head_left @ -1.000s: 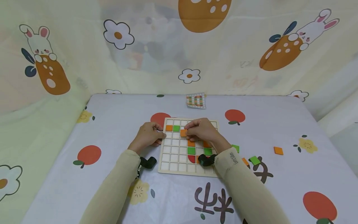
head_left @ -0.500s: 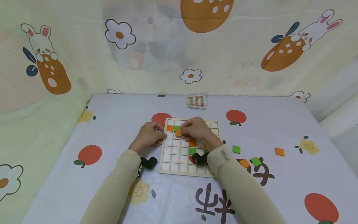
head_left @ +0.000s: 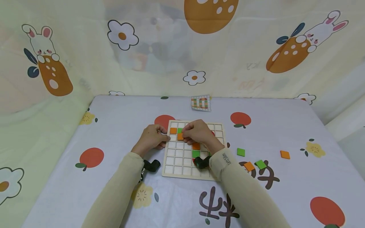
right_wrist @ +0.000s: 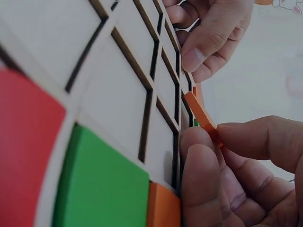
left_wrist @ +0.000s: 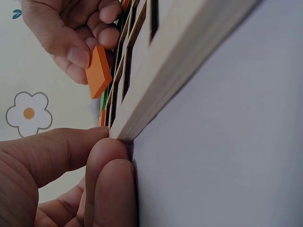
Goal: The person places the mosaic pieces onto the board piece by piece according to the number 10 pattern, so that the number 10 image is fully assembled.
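Observation:
A wooden grid board (head_left: 173, 171) lies on the cloth-covered table, with orange, green and red tiles in some of its cells. At its left edge my left hand (head_left: 151, 136) holds the frame, thumb on top and fingers against the side in the left wrist view. Thumb and fingertips of my right hand (head_left: 197, 131) pinch an orange square tile (head_left: 180, 136), tilted over the second column just below a green tile (head_left: 179, 130). An orange tile (head_left: 173, 130) fills the cell left of that green one. My right hand and forearm hide part of the board.
Loose on the cloth to the board's right lie green tiles (head_left: 240, 152) and orange tiles (head_left: 249, 166). Behind the board, a small printed pattern card (head_left: 201, 103) stands near the table's back edge. A patterned curtain (head_left: 159, 63) hangs behind the table.
My right hand has carried the orange tile leftward from the third column to the second, and slightly down in the last half second. The left hand stays at the board's edge.

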Motion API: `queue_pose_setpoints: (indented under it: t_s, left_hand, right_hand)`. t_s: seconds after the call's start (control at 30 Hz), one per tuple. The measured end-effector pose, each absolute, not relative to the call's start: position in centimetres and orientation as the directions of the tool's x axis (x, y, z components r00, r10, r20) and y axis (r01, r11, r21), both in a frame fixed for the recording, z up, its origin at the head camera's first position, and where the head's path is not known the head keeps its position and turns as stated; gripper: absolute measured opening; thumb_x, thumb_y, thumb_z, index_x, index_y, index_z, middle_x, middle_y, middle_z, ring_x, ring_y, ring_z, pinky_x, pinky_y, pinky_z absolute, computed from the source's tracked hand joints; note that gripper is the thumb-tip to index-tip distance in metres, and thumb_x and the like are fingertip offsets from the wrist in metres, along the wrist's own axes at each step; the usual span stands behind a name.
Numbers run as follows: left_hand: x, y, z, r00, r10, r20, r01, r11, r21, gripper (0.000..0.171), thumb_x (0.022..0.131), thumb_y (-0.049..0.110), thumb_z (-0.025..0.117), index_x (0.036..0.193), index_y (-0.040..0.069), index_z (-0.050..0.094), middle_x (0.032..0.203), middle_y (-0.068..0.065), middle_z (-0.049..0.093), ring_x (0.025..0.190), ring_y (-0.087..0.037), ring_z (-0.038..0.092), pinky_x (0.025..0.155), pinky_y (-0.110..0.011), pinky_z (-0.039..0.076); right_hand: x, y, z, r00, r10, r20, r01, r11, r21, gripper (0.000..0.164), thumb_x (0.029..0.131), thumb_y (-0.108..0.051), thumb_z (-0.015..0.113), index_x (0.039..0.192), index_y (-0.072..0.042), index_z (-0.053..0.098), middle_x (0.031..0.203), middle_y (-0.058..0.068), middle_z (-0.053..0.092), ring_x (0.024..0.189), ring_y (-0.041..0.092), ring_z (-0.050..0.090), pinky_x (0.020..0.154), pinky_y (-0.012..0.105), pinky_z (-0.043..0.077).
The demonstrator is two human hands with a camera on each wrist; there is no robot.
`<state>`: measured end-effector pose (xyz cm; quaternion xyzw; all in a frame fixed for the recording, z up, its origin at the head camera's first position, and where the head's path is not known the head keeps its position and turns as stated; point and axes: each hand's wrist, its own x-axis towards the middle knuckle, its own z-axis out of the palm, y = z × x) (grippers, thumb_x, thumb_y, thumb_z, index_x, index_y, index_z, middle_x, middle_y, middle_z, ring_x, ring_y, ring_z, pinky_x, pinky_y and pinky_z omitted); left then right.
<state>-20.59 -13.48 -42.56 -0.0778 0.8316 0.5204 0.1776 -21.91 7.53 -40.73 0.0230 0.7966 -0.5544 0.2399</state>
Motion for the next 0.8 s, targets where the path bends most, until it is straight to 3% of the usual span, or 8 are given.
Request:
queue_pose_setpoints:
  t_s: [0.8]
  left_hand:
    - [-20.52,-13.54,-42.84,-0.930,0.071,-0.362,-0.303,0.413,0.859,0.026,0.090,0.008,0.080,0.109,0.004,0.063,0.077,-0.008,0.065,0.057,-0.014,0.063,0.054,-0.023,0.056]
  right_hand:
    - [-21.94,7.12,-41.23,-0.898,-0.191,-0.396,0.276,0.455,-0.846,0.012,0.099,-0.011,0.070,0.102,-0.002,0.077,0.082,0.012,0.074,0.066,0.017,0.068,0.062,0.025,0.060]
